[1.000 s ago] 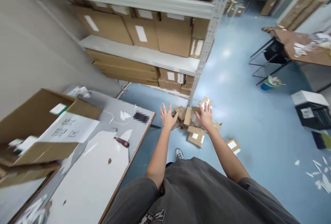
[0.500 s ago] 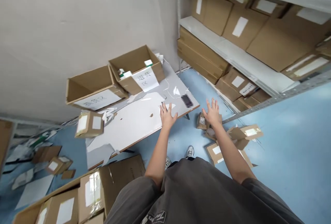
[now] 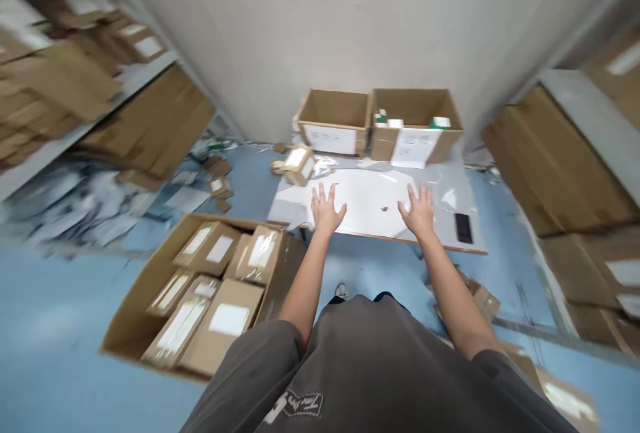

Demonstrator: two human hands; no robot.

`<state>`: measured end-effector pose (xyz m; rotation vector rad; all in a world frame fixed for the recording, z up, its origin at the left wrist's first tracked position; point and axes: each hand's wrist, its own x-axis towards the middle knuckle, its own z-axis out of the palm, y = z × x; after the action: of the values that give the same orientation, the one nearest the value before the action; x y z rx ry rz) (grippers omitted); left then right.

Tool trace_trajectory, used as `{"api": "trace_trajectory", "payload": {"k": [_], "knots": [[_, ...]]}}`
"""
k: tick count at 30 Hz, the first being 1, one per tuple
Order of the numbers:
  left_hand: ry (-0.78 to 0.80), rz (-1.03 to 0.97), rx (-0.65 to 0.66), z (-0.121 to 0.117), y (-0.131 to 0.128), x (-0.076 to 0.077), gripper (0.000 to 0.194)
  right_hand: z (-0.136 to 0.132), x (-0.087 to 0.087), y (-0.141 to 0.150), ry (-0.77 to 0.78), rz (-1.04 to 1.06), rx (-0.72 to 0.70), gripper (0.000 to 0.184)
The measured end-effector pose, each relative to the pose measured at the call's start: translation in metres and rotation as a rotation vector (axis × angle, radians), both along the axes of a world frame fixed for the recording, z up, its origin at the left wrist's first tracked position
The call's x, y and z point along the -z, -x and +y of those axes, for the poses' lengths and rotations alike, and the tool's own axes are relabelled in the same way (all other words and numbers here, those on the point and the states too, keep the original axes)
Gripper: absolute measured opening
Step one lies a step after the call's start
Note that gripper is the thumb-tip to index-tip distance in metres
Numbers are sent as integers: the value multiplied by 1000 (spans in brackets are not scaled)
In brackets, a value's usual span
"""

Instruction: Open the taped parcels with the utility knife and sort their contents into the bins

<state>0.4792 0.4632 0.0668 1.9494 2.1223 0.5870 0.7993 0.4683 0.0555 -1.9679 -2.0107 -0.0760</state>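
My left hand (image 3: 326,211) is held out with its fingers spread and nothing in it, over the front left part of the white-topped table (image 3: 357,209). Fingers apart and empty too, my right hand (image 3: 419,211) hovers over the table's right part. I cannot tell whether either hand touches the surface. A small taped carton (image 3: 299,164) sits on the table's left end, beyond my left hand. To the right of my right hand lies a dark phone (image 3: 463,228).
An open box (image 3: 330,139) and another open box (image 3: 384,146) with small white-and-green packs line the wall. At left stands a large carton (image 3: 125,313) holding several labelled parcels. Shelves (image 3: 95,126) flank both sides. Flattened cardboard (image 3: 485,299) lies on the floor at right.
My view has swung left, so the table now lies straight ahead and the big parcel carton shows more fully. Both hands stay spread and empty, and the right one is now over the table.
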Motion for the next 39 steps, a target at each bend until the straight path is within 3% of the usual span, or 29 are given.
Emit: {"api": "trace_trajectory", "payload": {"k": [6,10,14,19,23,28,35,39], "knots": [[5,-34,-380,-73,155,7,79,50,17,187,-40,79,-432,69],[57,-27,-693,-145,229,12,76,58,22,310,55,42,-742,71],[129,-42,-951,-221,268,24,80,43,30,416,110,10,-1007,76],[210,-126,-1237,-308,288,46,85,-12,42,523,193,-62,-1319,82],[275,-219,-1387,-368,310,72,92,-73,62,594,269,-138,-1467,86],[317,-337,-1452,-418,363,115,92,-139,106,668,405,-280,-1507,80],[351,-511,-1365,-432,437,177,112,-192,170,738,677,-488,-1483,93],[377,-540,-1225,-431,452,196,121,-204,188,753,855,-556,-1460,109]]}}
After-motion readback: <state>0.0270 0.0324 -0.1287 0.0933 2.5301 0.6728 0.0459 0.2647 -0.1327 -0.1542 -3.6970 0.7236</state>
